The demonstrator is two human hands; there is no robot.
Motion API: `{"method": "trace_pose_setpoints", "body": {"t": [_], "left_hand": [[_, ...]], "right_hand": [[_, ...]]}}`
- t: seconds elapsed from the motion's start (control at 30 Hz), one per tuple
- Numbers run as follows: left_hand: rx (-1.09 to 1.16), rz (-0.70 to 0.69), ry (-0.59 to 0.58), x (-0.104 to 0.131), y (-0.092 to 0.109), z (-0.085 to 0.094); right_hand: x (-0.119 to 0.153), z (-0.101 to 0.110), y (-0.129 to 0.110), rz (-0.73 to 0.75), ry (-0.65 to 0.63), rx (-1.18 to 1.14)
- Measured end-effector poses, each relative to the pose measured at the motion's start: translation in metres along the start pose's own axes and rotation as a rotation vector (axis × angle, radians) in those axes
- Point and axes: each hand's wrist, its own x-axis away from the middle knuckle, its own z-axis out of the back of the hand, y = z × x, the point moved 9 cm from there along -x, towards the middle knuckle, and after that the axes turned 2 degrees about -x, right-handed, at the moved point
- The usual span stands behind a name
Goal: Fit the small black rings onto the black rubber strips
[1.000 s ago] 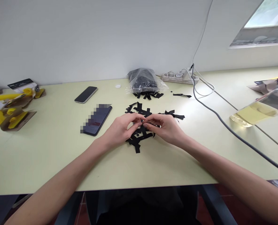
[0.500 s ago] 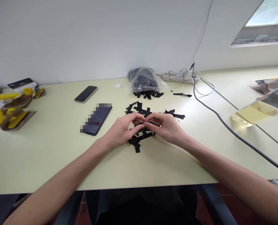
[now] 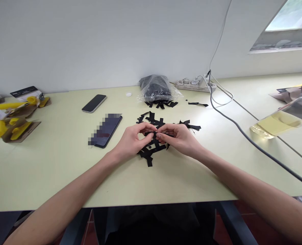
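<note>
Pinching a thin black fabric strip (image 3: pixel 154 134) in my left hand (image 3: pixel 134 140) and right hand (image 3: pixel 181 139), I have room over the smooth pale-green tabletop (image 3: pixel 161 185) toward its near edge.

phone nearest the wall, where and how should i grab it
The best grip is probably the two long edges of the phone, near the middle, coming from above with the left hand. It lies flat, screen up, on the table, so its slim sides are what fingers can pinch. The other phone lies on the near side, another reason to come from above.
</note>
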Motion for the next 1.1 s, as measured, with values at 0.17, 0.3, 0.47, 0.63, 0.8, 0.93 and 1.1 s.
{"method": "trace_pose_setpoints", "body": {"t": [0.17,0.3,0.47,0.63,0.8,0.93,1.1], "left_hand": [[0.025,0.048,-0.025,0.000,-0.006,-0.003],[0.073,0.123,-0.021,0.000,-0.013,-0.001],[0.129,0.145,-0.032,0.000,-0.015,-0.001],[0.013,0.085,0.009,0.001,-0.009,-0.003],[-0.124,0.081,0.030,0.001,-0.008,0.002],[-0.267,0.114,-0.056,-0.002,-0.017,0.012],[-0.413,0.082,-0.161,-0.004,-0.024,0.014]], "right_hand": [[0.001,0.002,-0.003,-0.003,0.033,0.044],[0.002,0.002,-0.002,-0.018,0.036,0.061],[0.001,0.004,0.001,-0.022,0.053,0.079],[0.000,0.002,-0.002,0.012,0.052,0.097],[0.001,0.005,-0.006,0.026,0.096,0.146],[0.001,0.012,-0.006,0.020,0.144,0.173],[0.002,0.016,-0.007,0.021,0.165,0.192]]}}
